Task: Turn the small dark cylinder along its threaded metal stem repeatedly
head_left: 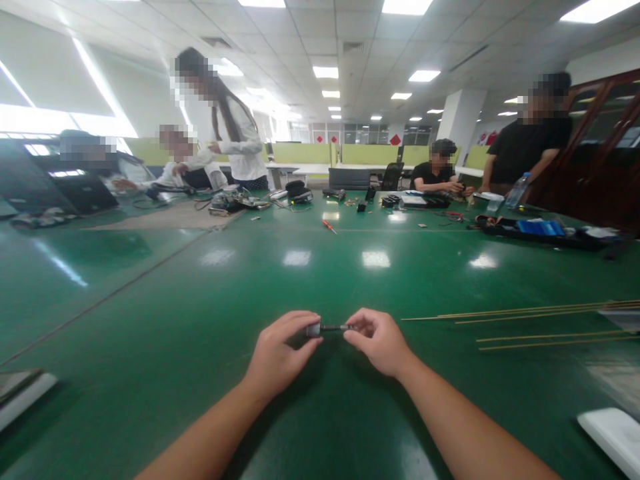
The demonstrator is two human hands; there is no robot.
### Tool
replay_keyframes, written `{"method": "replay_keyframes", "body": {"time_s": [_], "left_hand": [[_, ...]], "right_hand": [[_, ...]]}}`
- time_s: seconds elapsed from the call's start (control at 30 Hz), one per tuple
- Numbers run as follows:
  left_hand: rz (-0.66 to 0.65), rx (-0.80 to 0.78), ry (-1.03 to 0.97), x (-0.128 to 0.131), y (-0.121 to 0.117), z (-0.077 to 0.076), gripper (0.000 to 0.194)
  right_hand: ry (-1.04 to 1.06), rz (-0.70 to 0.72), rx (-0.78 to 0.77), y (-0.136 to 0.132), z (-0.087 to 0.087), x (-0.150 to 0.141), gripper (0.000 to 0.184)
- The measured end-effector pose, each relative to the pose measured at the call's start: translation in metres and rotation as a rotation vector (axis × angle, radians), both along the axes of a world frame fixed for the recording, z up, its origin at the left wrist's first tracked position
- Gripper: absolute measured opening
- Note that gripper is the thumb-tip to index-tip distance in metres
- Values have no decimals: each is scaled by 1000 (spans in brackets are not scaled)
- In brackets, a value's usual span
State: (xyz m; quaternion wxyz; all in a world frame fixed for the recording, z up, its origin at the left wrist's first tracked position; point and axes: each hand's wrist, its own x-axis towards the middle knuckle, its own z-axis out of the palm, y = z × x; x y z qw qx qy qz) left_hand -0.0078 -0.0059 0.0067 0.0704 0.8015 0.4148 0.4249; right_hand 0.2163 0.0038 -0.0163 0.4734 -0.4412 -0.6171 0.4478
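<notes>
A small dark rod-like part with a grey metal end (327,328) is held between both hands just above the green table (210,313). My left hand (280,353) is closed, pinching the grey end with fingers and thumb. My right hand (377,340) is closed too, its fingertips pinched on the dark end. The two hands face each other a few centimetres apart, low in the middle of the head view.
Several thin brass-coloured rods (525,313) lie to the right. A white object (613,437) sits at the lower right, a flat device (20,393) at the lower left. A red-handled screwdriver (329,227), tools, laptops and several people occupy the far side.
</notes>
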Motion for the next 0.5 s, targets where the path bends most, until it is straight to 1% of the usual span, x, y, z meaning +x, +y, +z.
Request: {"method": "replay_keyframes", "body": {"time_s": [0.2, 0.5], "left_hand": [[7, 3, -4, -1, 0, 1, 23], [-14, -3, -28, -2, 2, 0, 22]], "right_hand": [[1, -3, 3, 2, -2, 0, 15], [-1, -11, 16, 0, 0, 0, 13]]}}
